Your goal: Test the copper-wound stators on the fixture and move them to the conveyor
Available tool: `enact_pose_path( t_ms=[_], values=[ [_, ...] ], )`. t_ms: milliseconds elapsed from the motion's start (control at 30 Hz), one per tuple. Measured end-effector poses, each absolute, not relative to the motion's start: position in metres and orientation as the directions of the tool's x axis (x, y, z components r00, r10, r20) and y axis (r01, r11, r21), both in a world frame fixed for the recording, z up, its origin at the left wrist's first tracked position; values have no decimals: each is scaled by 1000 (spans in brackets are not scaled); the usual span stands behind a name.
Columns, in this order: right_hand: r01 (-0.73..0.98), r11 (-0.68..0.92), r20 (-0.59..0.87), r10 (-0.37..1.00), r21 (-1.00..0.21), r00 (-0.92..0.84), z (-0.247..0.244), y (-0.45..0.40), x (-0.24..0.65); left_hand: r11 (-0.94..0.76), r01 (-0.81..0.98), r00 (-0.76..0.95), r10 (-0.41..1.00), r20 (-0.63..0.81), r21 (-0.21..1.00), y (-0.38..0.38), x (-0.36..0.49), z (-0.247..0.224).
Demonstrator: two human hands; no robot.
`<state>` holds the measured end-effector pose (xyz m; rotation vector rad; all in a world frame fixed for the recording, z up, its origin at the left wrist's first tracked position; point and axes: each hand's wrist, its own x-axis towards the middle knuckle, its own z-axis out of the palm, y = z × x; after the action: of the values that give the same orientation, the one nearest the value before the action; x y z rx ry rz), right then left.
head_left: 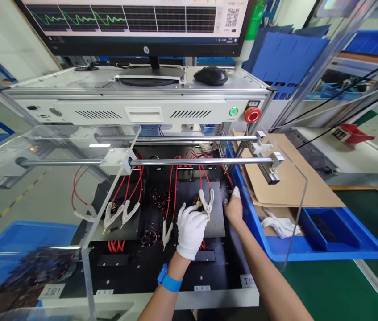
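Note:
My left hand [190,229], in a white glove, is over the right-hand black plate [217,223]. Its fingers are bent beside a pair of pale clips [207,200] on red leads; what lies between the fingertips is hidden. Partly visible just past the glove is a copper-wound motor stator [198,203]. My right hand [234,208], with white covers on its fingertips, is closed at the plate's right edge, where a red lead [229,176] runs to its fingers. Any clip in that hand is hidden and blurred. Another pale clip [167,234] rests left of the glove.
Several wound stators [149,238] and more clips [130,214] lie to the left. A clear guard [108,196] and metal rods [192,161] span the bench. Blue trays [329,254] stand at right, one with a white glove [280,223]. The monitor [145,49] shows green waveforms.

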<state>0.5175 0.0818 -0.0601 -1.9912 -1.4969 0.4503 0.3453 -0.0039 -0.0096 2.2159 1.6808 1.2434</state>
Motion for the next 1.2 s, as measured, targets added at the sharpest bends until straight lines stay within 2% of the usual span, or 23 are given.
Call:
enact_pose_path(
  t_ms=[67, 133, 200, 267, 333, 400, 467, 600, 700, 833, 933, 1000, 1033, 1100, 1133, 1200],
  values=[
    [773, -265, -29, 952, -577, 305, -77, 81, 522, -368, 735, 37, 860, 509, 569, -4, 345, -9],
    [755, -258, -16, 950, -602, 312, -81, 76, 523, -360, 710, 30, 874, 485, 605, -4, 345, -9],
    [709, -120, 128, 949, -695, 287, -72, 71, 523, -355, 694, 32, 884, 466, 626, -4, 344, -9],
    [583, 42, 243, 932, -811, 270, -56, 67, 522, -350, 686, 33, 891, 453, 638, -4, 344, -8],
    [371, 89, 197, 944, -924, 265, -39, 67, 517, -344, 680, 34, 897, 440, 648, -3, 344, -7],
    [191, 17, 69, 961, -981, 269, -29, 70, 509, -338, 676, 33, 902, 431, 655, -3, 344, -7],
    [127, -29, 12, 949, -991, 315, -26, 75, 500, -334, 675, 35, 905, 424, 658, -3, 343, -7],
    [176, 57, 127, 898, -983, 421, -34, 83, 486, -341, 678, 49, 905, 422, 651, -3, 342, -8],
    [180, 67, 143, 879, -981, 455, -34, 85, 479, -344, 691, 58, 903, 425, 636, -2, 343, -8],
    [49, -34, -7, 880, -998, 474, -24, 82, 473, -364, 709, 83, 894, 441, 605, -2, 342, -9],
    [-42, -129, -133, 880, -991, 456, -23, 79, 479, -404, 756, 139, 868, 477, 515, -11, 331, -15],
    [0, -133, -118, 885, -991, 450, -25, 75, 486, -337, 831, 93, 868, 487, 441, -23, 316, -25],
    [74, -106, -61, 886, -992, 460, -24, 71, 490, -237, 875, 9, 879, 476, 422, -29, 309, -32],
    [297, 15, 151, 884, -955, 442, -18, 62, 495, 26, 908, -209, 893, 398, 418, -39, 295, -46],
    [416, 115, 278, 892, -902, 357, -12, 57, 495, 135, 895, -294, 895, 335, 425, -43, 289, -52],
    [577, 388, 465, 885, -719, -16, 4, 47, 489, 224, 857, -351, 913, 207, 464, -46, 280, -59]
  ],
)
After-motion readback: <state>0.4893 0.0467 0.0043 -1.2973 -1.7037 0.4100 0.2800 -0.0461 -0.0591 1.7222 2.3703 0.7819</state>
